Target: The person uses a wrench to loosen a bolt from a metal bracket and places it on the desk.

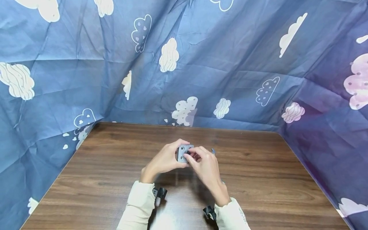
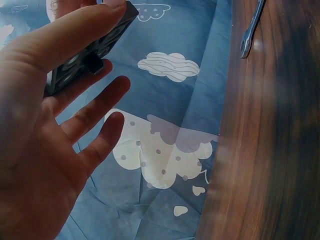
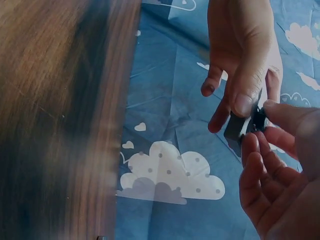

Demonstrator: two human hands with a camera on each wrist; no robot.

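Observation:
Above the table, my left hand (image 1: 164,158) grips a grey square block with holes (image 1: 180,157) by its edges, between thumb and fingers. With thumb and fingertips, my right hand (image 1: 207,166) pinches a small black round part (image 1: 187,152) against the block's face. The right wrist view shows this black part (image 3: 259,120) close to the block's side, partly covered by fingers. In the left wrist view a small dark stub (image 2: 95,64) sticks out from the block. Whether the black part is threaded into a hole is hidden.
A wrench (image 2: 251,31) lies on the wooden table (image 1: 95,179); in the head view my right hand and wrist cover most of it. Blue cloud-print cloth (image 1: 218,70) hangs behind the table and along both sides. Black straps (image 1: 161,192) are on both wrists.

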